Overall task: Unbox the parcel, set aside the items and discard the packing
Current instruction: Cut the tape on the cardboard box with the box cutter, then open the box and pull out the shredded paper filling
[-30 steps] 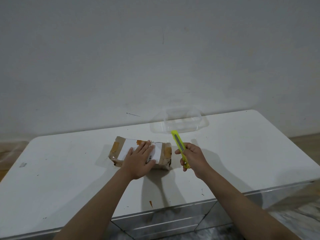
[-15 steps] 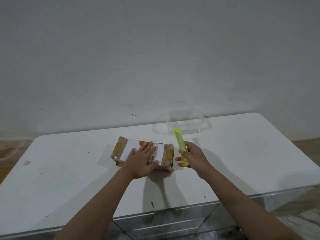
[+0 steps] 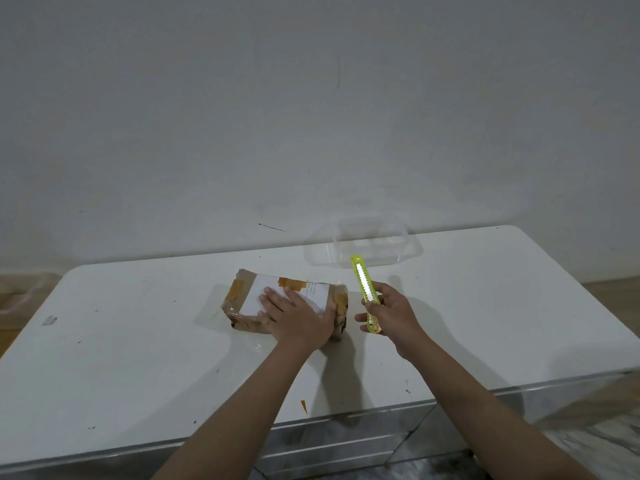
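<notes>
**Parcel pinned, cutter raised**

While I watch from the head view, a scuff (image 3: pixel 49 320) marks the table (image 3: pixel 138 358) at far left. Next comes the parcel (image 3: pixel 249 299), brown with orange tape and a white label, lying flat mid-table. My left hand (image 3: pixel 296 322) rests flat on it, fingers straight, thumb at its right end. Just right of it, my right hand (image 3: pixel 393 318) grips the cutter (image 3: pixel 364 285), tip pointing away from me, clear of the parcel. Behind the cutter, a clear tub (image 3: pixel 363 245) sits against the wall.
</notes>
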Available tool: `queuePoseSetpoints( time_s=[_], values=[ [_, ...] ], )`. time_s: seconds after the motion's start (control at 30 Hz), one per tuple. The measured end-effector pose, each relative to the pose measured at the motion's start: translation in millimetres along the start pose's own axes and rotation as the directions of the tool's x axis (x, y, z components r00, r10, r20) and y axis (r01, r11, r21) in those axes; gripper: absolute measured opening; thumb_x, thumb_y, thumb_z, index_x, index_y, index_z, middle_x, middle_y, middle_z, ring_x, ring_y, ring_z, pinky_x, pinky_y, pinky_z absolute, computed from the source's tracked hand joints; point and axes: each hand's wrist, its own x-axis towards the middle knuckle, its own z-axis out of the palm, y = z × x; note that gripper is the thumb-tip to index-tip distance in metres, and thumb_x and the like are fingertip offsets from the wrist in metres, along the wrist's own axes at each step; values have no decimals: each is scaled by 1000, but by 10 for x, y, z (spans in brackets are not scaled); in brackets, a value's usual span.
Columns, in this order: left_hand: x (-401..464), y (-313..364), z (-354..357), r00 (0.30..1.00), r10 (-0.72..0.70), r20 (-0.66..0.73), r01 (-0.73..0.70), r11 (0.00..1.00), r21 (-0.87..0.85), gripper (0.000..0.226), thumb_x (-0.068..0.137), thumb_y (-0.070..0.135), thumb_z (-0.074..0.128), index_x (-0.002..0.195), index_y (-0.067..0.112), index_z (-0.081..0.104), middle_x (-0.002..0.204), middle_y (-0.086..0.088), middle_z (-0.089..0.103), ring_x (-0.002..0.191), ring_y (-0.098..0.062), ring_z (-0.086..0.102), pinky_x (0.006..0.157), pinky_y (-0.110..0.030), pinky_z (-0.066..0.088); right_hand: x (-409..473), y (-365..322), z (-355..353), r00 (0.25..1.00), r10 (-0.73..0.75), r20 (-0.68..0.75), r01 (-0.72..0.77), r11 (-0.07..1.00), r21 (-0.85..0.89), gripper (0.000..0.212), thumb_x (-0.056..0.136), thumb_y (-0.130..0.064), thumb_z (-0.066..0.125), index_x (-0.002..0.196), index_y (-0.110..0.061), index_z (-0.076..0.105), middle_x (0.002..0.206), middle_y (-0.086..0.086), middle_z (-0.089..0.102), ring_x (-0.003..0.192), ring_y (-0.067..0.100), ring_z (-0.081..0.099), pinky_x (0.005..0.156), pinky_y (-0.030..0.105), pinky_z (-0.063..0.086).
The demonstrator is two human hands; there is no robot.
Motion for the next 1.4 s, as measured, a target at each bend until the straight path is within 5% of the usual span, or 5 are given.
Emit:
queuePoseSetpoints(
  time_s=[0.4, 0.57, 0.8, 1.07, 1.4],
  values=[
    [292, -619, -289, 913, 336, 230, -368, 923, 113, 106, 74, 81, 39, 151, 23, -5, 157, -12, -19, 145, -28, -18, 114, -55, -1, 285, 159, 85, 996, -10, -89, 1, 995, -101, 24, 87, -8, 59, 109, -16, 56, 99, 14, 66, 70, 18, 59, 71, 39, 54],
    [406, -844, -467, 864, 351, 361, -411, 905, 105, 105, 68, 78, 55, 147, 42, -4, 154, -13, -28, 140, -29, -29, 112, -59, -5, 427, 357, 164, 984, -110, -143, 42, 909, -416, 26, 84, -10, 61, 110, -8, 59, 94, 2, 58, 79, 21, 56, 67, 26, 41],
    [447, -902, -509, 819, 396, 415, -448, 893, 33, 105, 70, 68, 64, 148, 42, -1, 152, -10, -33, 138, -29, -34, 112, -58, -5, 609, 416, 331, 932, -244, -268, 100, 884, -457, 22, 85, -10, 59, 106, -6, 54, 88, 9, 60, 77, 25, 55, 66, 26, 38],
    [453, -935, -470, 814, 409, 412, -446, 895, -6, 105, 71, 67, 65, 147, 43, -3, 151, -8, -36, 137, -25, -36, 113, -57, -4, 851, 649, 384, 886, -411, -213, 83, 594, -800, 23, 77, -17, 66, 96, -4, 64, 90, 15, 62, 88, 36, 55, 72, 38, 42],
    [481, -963, -432, 804, 429, 411, -460, 888, -28, 106, 71, 68, 64, 147, 42, -4, 149, -7, -39, 136, -26, -38, 113, -56, -4, 1052, 570, 447, 892, -403, -203, 123, 649, -750, 37, 77, -33, 71, 105, -11, 64, 91, 12, 63, 88, 32, 57, 76, 39, 44]
  ],
)
